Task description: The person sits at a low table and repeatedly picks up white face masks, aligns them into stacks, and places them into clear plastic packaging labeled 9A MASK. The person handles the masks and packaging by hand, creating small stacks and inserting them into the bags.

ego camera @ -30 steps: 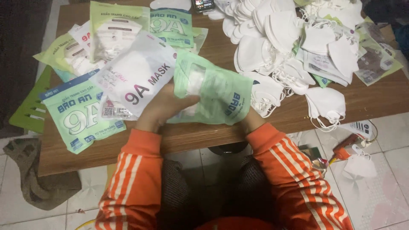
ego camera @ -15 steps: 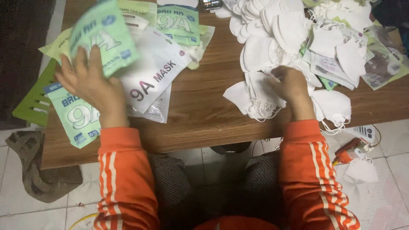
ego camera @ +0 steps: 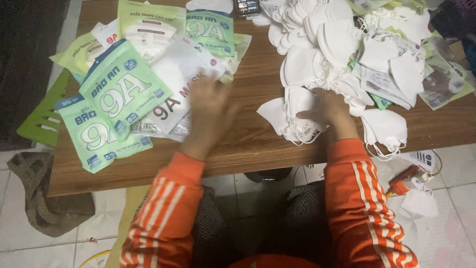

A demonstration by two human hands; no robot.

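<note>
We see both arms in bright orange sleeves, each with white stripes running lengthwise from shoulder toward the cuff. The cuffs are plain orange and sit snug at the wrists. Our left hand [ego camera: 210, 106] and right hand [ego camera: 329, 106] are bare, no gloves, rings or watch showing. Below, dark grey knitted trousers cover the knees, with an orange hem at the bottom edge.

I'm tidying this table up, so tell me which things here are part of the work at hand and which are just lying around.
In use:
- white masks under the right hand
- mask pile
- green packets
- white packet by the left hand

Lying about:
- phone
- brown cloth on the floor
- green plastic piece
</note>
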